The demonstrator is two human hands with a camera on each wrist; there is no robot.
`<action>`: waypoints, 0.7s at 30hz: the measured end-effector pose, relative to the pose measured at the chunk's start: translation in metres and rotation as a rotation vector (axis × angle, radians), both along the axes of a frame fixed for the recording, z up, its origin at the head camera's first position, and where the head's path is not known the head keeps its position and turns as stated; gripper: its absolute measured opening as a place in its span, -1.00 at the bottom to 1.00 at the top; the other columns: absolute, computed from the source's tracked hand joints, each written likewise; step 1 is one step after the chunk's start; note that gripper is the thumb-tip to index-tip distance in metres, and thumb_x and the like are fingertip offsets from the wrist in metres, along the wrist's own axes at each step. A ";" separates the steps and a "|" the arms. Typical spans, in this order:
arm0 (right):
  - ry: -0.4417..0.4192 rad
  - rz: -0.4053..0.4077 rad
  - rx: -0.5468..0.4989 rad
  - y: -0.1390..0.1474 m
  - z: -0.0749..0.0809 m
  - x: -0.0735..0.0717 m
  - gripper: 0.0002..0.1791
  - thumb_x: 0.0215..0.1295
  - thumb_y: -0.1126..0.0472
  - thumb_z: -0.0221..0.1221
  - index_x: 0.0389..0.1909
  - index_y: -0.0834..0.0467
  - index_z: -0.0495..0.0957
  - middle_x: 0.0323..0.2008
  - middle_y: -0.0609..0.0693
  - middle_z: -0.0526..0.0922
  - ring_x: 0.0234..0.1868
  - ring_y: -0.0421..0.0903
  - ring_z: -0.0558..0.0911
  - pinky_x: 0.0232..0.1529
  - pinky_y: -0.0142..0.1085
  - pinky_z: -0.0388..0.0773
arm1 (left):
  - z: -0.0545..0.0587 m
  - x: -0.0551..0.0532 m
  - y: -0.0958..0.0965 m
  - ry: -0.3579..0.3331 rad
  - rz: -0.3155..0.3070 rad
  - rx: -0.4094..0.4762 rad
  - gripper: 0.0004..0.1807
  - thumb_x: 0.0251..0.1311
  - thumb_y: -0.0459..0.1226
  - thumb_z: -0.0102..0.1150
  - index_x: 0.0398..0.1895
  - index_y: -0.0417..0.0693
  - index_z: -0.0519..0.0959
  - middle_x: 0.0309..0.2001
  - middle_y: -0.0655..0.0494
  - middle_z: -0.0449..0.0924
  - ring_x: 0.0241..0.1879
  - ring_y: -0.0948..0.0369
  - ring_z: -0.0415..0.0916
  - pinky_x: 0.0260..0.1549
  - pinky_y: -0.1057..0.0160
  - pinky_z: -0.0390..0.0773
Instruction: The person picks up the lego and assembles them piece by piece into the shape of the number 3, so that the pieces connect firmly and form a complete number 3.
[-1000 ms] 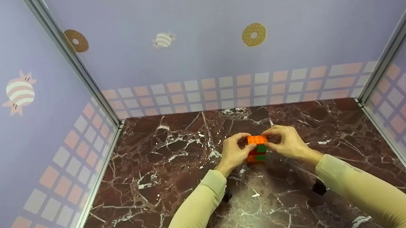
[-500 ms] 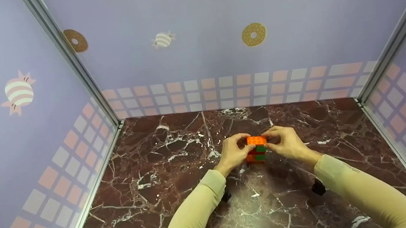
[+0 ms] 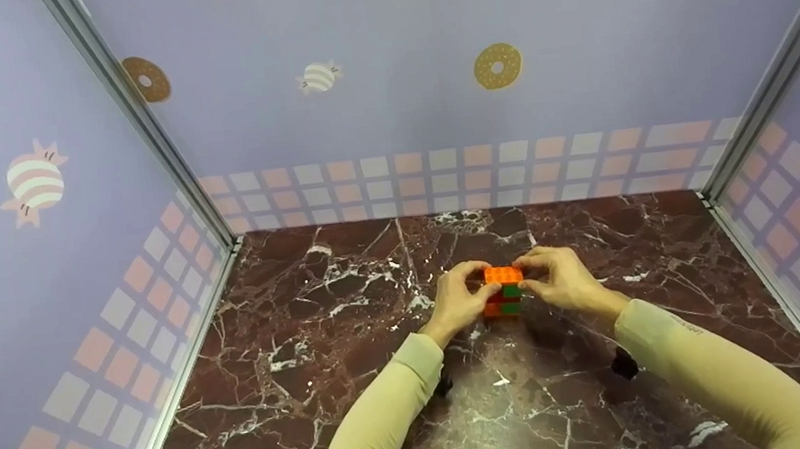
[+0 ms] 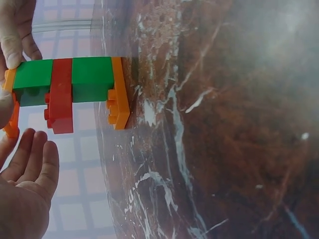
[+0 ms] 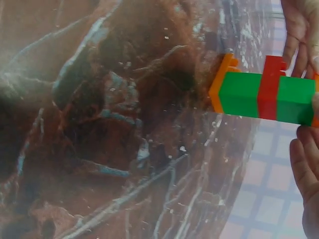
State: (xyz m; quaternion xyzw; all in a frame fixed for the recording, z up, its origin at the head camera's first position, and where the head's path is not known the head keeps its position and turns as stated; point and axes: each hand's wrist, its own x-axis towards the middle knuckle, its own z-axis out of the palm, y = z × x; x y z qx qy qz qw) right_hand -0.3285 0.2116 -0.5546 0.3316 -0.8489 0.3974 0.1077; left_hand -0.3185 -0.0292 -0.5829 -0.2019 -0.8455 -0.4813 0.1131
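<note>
A stack of toy building bricks stands upright on the table in the head view. From the bottom it has an orange plate [image 4: 121, 99], a green brick [image 5: 239, 94], a red brick [image 4: 62, 97], another green brick [image 5: 295, 97] and an orange top plate [image 3: 503, 274]. Both green bricks sit toward the right, leaving bare studs on the left of the red brick and bottom plate. My left hand [image 3: 455, 302] pinches the left end of the top plate between thumb and fingers. At its right end, my right hand [image 3: 564, 283] pinches the plate, thumb near the upper green brick.
The stack stands on a dark red marbled table [image 3: 327, 381]. Lilac walls [image 3: 387, 99] printed with sweets and pastel squares enclose it at the back and both sides, with grey metal strips [image 3: 162, 153] along their corners.
</note>
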 end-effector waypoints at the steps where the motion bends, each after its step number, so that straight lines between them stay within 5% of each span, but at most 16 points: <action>1: 0.010 0.007 0.004 -0.001 0.001 -0.001 -0.64 0.11 0.44 0.51 -0.03 0.31 0.78 -0.12 0.12 0.79 -0.23 0.07 0.81 -0.17 -0.04 0.76 | 0.000 0.000 -0.001 0.011 0.002 -0.010 -0.66 0.25 -0.22 0.52 0.06 -0.07 0.72 -0.04 0.08 0.76 -0.11 0.27 0.73 -0.09 0.39 0.68; 6: 0.029 0.004 0.017 -0.002 0.005 -0.003 -0.56 0.07 0.38 0.57 0.02 0.28 0.77 -0.08 0.15 0.78 -0.14 0.13 0.80 -0.16 -0.04 0.77 | -0.001 0.000 -0.003 0.040 -0.020 -0.067 -0.45 0.27 -0.19 0.51 0.28 -0.16 0.60 0.10 -0.14 0.70 -0.03 -0.04 0.73 0.00 0.05 0.72; 12: -0.135 -0.056 0.006 -0.001 0.000 0.002 -0.26 0.08 0.28 0.61 0.32 0.30 0.60 0.12 0.26 0.71 0.03 0.26 0.76 0.01 0.05 0.73 | -0.001 0.000 -0.006 -0.014 -0.027 -0.211 -0.18 0.23 -0.13 0.54 0.53 -0.07 0.40 0.35 -0.11 0.57 0.26 -0.03 0.59 0.32 0.07 0.52; 17: -0.348 -0.089 -0.078 0.000 -0.012 0.005 -0.20 0.09 0.34 0.58 0.38 0.37 0.51 0.17 0.44 0.65 0.06 0.44 0.71 0.08 0.24 0.64 | -0.007 0.000 -0.007 -0.082 -0.081 -0.132 -0.21 0.23 -0.27 0.52 0.51 -0.16 0.39 0.29 -0.15 0.60 0.22 -0.16 0.62 0.26 -0.03 0.58; 21: -0.407 -0.111 -0.084 0.001 -0.021 0.009 -0.22 0.12 0.30 0.58 0.36 0.41 0.51 0.14 0.47 0.66 0.07 0.48 0.69 0.06 0.23 0.65 | -0.011 0.000 -0.007 -0.124 -0.071 -0.087 -0.26 0.21 -0.33 0.52 0.47 -0.13 0.45 0.24 -0.07 0.67 0.20 -0.06 0.65 0.27 -0.01 0.58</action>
